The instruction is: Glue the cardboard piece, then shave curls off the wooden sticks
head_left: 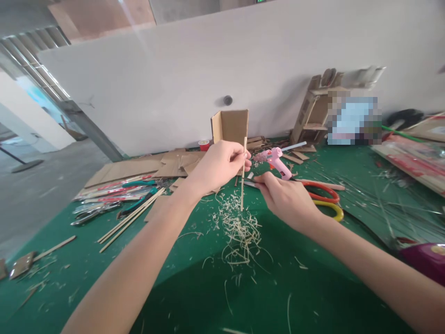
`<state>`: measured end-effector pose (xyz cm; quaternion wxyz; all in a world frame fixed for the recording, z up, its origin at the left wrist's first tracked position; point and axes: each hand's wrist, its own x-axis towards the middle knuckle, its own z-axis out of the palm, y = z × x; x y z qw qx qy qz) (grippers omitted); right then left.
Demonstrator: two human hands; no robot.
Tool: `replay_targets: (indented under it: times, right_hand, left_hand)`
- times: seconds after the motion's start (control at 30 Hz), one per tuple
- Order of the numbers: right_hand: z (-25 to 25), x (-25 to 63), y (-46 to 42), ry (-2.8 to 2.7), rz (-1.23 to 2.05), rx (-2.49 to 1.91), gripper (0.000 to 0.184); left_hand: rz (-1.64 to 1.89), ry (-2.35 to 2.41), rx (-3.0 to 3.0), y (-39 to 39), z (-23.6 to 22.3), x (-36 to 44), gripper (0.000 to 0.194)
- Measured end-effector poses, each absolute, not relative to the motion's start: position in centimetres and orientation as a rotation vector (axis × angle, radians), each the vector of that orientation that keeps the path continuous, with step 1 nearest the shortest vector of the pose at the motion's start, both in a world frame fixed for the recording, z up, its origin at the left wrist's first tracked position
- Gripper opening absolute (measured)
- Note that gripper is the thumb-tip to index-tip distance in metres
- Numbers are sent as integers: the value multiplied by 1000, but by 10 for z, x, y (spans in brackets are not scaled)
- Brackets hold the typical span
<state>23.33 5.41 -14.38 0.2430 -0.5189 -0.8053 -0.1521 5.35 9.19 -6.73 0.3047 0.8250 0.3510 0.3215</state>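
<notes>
1. Nearest, below the fingers of both hands, a heap of curled wood shavings [243, 232] lies on the green tabletop [189, 297].
2. Left of the left fingers and nearer the person, loose thin wooden sticks [143, 208] lie at a slant.
3. The right hand [283, 197] is closed, fingers curled around the blade end of the scissors [335, 196]; a metal tip pokes out ahead of them, and the orange and yellow loops emerge behind.
4. The left hand [227, 160] pinches a thin wooden stick [242, 191] nearly upright between thumb and forefinger, its lower part extending below them. Whether the blade touches it, one cannot tell.
5. Just beyond the right fingers lies a pink hot-glue gun [278, 163].
6. Farther out, directly behind the left fingers, stands a folded cardboard panel [236, 124], with a red tub [204, 146] to its left.
</notes>
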Motion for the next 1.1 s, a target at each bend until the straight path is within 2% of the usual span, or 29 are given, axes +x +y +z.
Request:
replay_targets:
  times: [0.3,0.57,0.9,1.1]
  right_hand:
    - [-162,234,52,-2428,-364,-1363,25]
    - [-140,232,53,-2223,-371,-1432,32]
    - [-173,225,46,-2613,-335,-1319,16]
    - [-150,230,49,-2342,-448,-1342,25]
  left_hand:
    - [854,944,2195,96,-69,52,24]
    - [828,912,2248,89,-67,54,24]
    - [810,942,2177,90,-66,53,22]
    - [800,962,2189,89,-65,53,22]
